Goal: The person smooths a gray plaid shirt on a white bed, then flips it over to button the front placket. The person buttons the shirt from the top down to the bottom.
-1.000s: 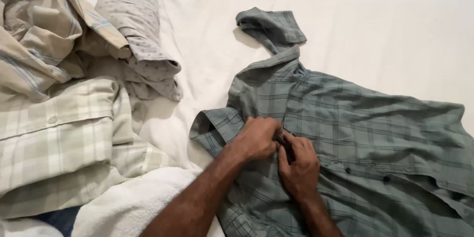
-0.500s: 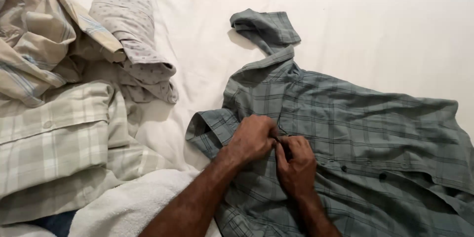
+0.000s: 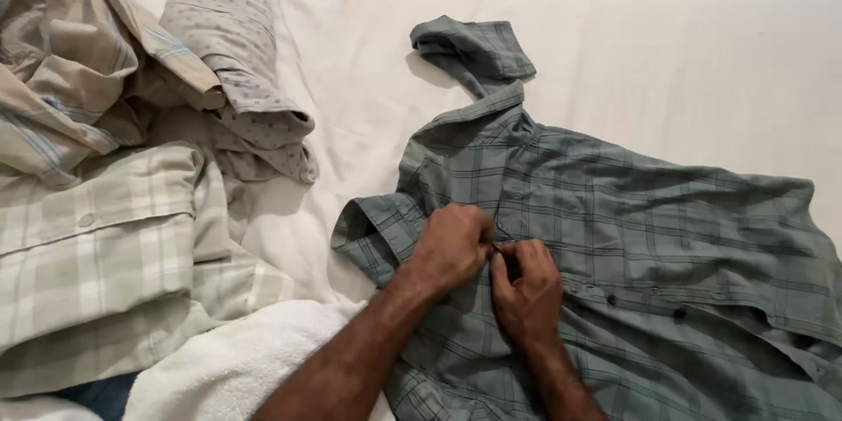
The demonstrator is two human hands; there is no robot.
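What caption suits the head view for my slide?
Both hands, left and right, pinch the button placket of a grey-green plaid shirt.

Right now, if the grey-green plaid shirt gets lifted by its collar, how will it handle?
Likely floppy: the plaid shirt lies creased and flat on the white sheet, one sleeve folded over. Probably light, thin cloth. Both hands, left hand and right hand, pinch its placket, so it may drag and bunch.
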